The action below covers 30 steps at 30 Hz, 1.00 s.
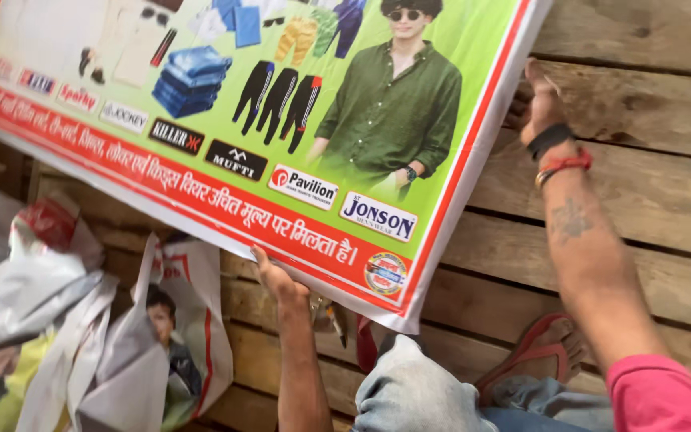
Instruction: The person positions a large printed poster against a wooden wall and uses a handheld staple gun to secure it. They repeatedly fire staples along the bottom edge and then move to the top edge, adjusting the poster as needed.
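A large printed banner (225,120) fills the upper left; it is green with pictures of clothes and a red band along its lower edge, stretched flat like a board. My left hand (275,278) grips that lower edge from underneath, near the bottom right corner. My right hand (541,100) holds the banner's right edge, fingers partly hidden behind it. A black band and red thread sit on that wrist. The banner is tilted above a wooden plank surface (649,184).
Crumpled printed sheets and plastic (81,336) lie heaped at the lower left. My knee in grey jeans (409,392) and a foot in a red sandal (541,348) rest on the planks. A small dark object (331,314) hangs under the banner's corner.
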Each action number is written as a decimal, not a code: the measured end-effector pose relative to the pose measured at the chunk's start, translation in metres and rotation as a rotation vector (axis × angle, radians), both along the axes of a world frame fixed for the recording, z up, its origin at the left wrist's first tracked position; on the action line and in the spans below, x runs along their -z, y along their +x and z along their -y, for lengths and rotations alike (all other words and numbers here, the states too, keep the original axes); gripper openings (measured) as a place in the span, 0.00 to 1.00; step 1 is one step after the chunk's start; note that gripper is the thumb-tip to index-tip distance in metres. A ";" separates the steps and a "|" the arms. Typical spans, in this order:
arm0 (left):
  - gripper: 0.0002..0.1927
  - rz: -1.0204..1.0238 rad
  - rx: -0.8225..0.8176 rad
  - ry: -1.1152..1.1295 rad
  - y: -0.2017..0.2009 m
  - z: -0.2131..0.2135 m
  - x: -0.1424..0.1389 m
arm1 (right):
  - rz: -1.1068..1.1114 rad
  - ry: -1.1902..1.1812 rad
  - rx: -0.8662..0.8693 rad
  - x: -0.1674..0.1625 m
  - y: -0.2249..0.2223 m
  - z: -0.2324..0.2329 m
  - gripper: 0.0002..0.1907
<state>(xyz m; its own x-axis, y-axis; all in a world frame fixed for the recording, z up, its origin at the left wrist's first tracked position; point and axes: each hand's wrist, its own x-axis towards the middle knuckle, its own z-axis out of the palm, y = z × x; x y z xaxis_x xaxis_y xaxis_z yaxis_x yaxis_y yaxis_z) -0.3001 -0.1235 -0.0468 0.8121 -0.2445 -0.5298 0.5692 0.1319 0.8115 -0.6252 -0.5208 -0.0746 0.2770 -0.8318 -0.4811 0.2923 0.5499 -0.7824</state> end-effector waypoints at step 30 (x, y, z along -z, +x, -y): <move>0.28 -0.009 0.403 -0.077 0.088 -0.200 -0.012 | -0.286 0.542 -0.584 0.022 -0.117 -0.251 0.26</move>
